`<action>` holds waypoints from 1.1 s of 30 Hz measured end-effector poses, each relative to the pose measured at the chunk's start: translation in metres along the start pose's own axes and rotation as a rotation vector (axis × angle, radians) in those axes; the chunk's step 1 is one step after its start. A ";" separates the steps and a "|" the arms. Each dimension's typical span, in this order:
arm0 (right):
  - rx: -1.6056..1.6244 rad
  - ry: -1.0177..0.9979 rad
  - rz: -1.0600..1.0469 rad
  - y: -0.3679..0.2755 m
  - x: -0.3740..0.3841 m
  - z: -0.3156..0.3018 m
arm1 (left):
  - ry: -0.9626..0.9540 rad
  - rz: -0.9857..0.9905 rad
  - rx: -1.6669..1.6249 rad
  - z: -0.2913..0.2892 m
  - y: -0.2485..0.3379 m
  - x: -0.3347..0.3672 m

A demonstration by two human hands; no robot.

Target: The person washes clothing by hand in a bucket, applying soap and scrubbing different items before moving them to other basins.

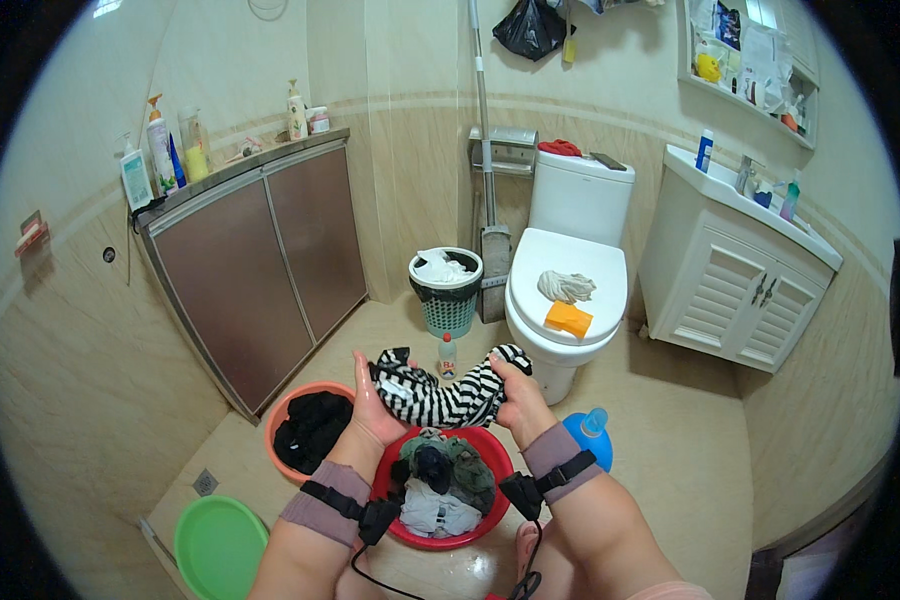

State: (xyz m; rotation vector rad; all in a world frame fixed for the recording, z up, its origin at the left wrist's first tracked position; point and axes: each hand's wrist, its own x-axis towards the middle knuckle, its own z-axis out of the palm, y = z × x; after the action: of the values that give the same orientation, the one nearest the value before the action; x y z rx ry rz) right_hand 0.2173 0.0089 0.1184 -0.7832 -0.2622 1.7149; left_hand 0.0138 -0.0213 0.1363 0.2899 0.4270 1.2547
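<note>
A black-and-white striped piece of clothing point(440, 402), bunched lengthwise, hangs between my two hands. My left hand point(372, 405) holds its left end against the palm, with some fingers stretched along it. Gripping the right end is my right hand point(520, 398), its fingers partly hidden by the cloth. Just below the garment stands a red basin point(497, 452) on the floor. In it lie green, dark and white clothes point(440, 508). What kind of garment the striped one is, I cannot tell.
Left of the red basin are an orange basin point(273, 436) with black clothing and a green basin point(220, 550). A small bottle point(447, 356) and a blue container point(590, 438) stand nearby. Beyond are a waste bin point(448, 312), a toilet point(570, 255) and a sink cabinet point(730, 290).
</note>
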 end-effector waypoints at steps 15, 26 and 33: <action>-0.160 -0.199 -0.671 0.003 -0.030 0.027 | -0.271 -0.489 0.069 -0.027 -0.024 0.003; -0.046 -0.147 -0.502 0.009 -0.025 0.025 | -0.369 -0.001 1.306 -0.022 -0.027 0.000; 0.063 0.021 -0.287 0.017 -0.009 0.015 | -0.094 0.702 2.065 -0.010 -0.038 -0.016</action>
State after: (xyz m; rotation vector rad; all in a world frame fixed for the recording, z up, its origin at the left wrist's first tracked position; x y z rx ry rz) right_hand 0.1956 -0.0012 0.1238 -0.6815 -0.2900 1.4371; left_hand 0.0381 -0.0482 0.1135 2.3625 1.5178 0.9490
